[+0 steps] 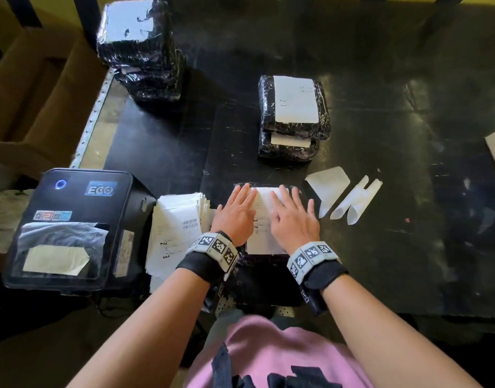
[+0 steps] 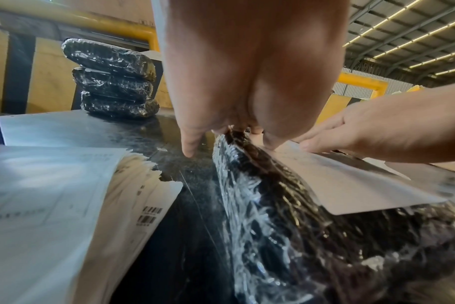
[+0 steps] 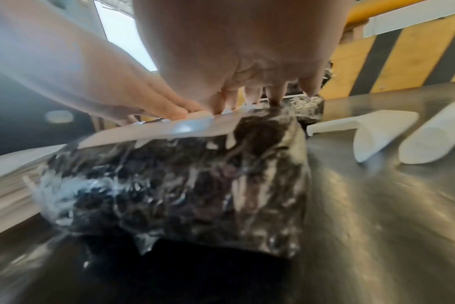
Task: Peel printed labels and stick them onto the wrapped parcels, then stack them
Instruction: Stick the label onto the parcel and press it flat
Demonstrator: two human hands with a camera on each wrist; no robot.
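Note:
A black plastic-wrapped parcel (image 1: 242, 260) (image 2: 312, 236) (image 3: 195, 185) lies at the table's near edge with a white label (image 1: 261, 233) (image 2: 351, 185) (image 3: 169, 129) on its top. My left hand (image 1: 236, 211) (image 2: 234, 82) presses flat on the label's left side with straight fingers. Beside it my right hand (image 1: 292, 217) (image 3: 237, 51) presses flat on the right side, fingers spread. To the left of the parcel a pile of printed labels (image 1: 175, 231) (image 2: 52, 195) rests next to the printer.
A black label printer (image 1: 67, 228) stands at the near left. Two labelled parcels (image 1: 294, 116) are stacked mid-table, and a taller stack of parcels (image 1: 140, 49) (image 2: 112, 78) stands at the far left. Curled backing papers (image 1: 344, 196) (image 3: 364, 131) lie right of my hands.

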